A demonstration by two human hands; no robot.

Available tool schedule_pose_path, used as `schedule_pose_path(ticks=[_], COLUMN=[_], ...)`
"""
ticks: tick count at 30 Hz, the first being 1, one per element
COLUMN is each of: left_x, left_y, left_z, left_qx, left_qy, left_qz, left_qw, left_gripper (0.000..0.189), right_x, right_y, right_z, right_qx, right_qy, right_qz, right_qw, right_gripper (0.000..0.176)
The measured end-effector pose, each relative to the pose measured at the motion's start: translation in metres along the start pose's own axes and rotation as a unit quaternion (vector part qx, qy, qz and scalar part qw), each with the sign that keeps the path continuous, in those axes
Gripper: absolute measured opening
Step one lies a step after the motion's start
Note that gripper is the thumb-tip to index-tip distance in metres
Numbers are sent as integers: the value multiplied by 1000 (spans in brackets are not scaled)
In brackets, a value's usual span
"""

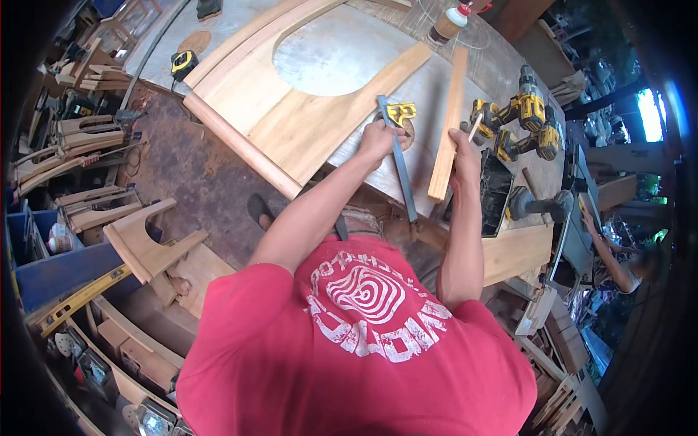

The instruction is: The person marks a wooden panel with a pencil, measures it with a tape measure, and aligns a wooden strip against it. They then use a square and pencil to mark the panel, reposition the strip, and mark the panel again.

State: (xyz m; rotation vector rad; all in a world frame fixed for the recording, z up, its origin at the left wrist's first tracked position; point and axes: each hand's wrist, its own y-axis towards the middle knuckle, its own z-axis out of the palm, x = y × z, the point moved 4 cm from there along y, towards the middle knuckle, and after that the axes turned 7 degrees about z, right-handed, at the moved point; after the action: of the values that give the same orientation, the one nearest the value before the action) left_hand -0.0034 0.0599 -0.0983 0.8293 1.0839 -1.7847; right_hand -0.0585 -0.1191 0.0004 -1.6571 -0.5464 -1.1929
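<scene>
My left hand (379, 143) is closed around a combination square with a long metal blade (404, 178) and a yellow head (400, 111). In my right hand (465, 154) is a long, narrow wooden strip (448, 127), held tilted over the workbench with its near end towards me. A thin pale stick (476, 127), perhaps a pencil, pokes out by the fingers of that hand. Left of the square, a wooden panel (320, 138) with a large oval opening lies on the bench (320, 54).
Yellow-and-black cordless drills (529, 109) stand at the right, near a dark tray (496, 190) and a grinder-like tool (539, 205). A glue bottle (449, 23) is at the back; a tape measure (184, 65) sits at the left. Wooden parts (149, 236) and a yellow level (83, 299) are lower left. Another person's arm (609, 254) shows far right.
</scene>
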Motion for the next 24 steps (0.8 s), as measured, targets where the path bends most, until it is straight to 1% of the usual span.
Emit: schedule_pose_path(ticks=[1, 2, 3, 4, 5, 6, 7, 9, 10, 11, 13, 16, 17, 19, 20, 22, 23, 24], left_x=[5, 5, 0, -4, -13, -21, -22, -50, -80, -118, -158, -173, -175, -174, -167, -145, -147, -148], left_y=[8, 16, 21, 26, 34, 35, 35, 27, 3, -20, -27, -36, -36, -30, -23, 7, 13, 18], left_z=[3, 8, 10, 14, 17, 17, 6, -20, -28, -33, -51, -56, -61, -68, -77, -100, -103, -106], left_qx=[10, 41, 45, 52, 55, 82, 90, 105, 71, 37, 74, 182, 178, 178, 132, 115, 106, 81], left_qy=[6, 51, 195, 334, 466, 521, 463, 350, 243, 135, 117, 197, 282, 440, 422, 410, 403, 429], left_qz=[-3, -17, 27, 72, 122, 218, 199, 159, 146, 132, 107, 91, 106, 138, 163, 150, 147, 150], left_qw=[1000, 998, 979, 939, 875, 821, 859, 917, 956, 981, 985, 959, 937, 869, 882, 892, 897, 887], left_gripper=[31, 30, 29, 29, 29, 33, 35, 41, 44, 48, 60, 71, 74, 79, 71, 67, 66, 57], right_x=[7, 10, 10, 1, 7, 4, 0, -1, -5, -19, -31, -56, -62, -62, -65, -69, -68, -70], right_y=[-15, -32, -43, -42, -60, -65, -70, -82, -91, -87, -99, -99, -100, -103, -103, -104, -105, -111], right_z=[8, 14, 14, 11, 21, 24, 29, 48, 53, 58, 81, 118, 130, 157, 167, 185, 191, 194], right_qx=[24, 46, 62, 96, 119, 143, 168, 169, 162, 160, 148, 179, 190, 169, 158, 116, 86, 76], right_qy=[15, 31, 47, 49, 58, 80, 104, 119, 129, 108, 72, 49, 42, 46, 38, 4, -24, -67], right_qz=[-9, -15, -21, -23, -35, -35, -32, -35, -35, -18, -4, 27, 37, 24, 7, -44, -80, -65], right_qw=[1000, 998, 997, 994, 991, 986, 980, 978, 978, 981, 986, 982, 980, 984, 987, 992, 993, 993], right_gripper=[36, 35, 34, 33, 33, 34, 35, 35, 36, 40, 42, 41, 40, 39, 41, 44, 45, 54])
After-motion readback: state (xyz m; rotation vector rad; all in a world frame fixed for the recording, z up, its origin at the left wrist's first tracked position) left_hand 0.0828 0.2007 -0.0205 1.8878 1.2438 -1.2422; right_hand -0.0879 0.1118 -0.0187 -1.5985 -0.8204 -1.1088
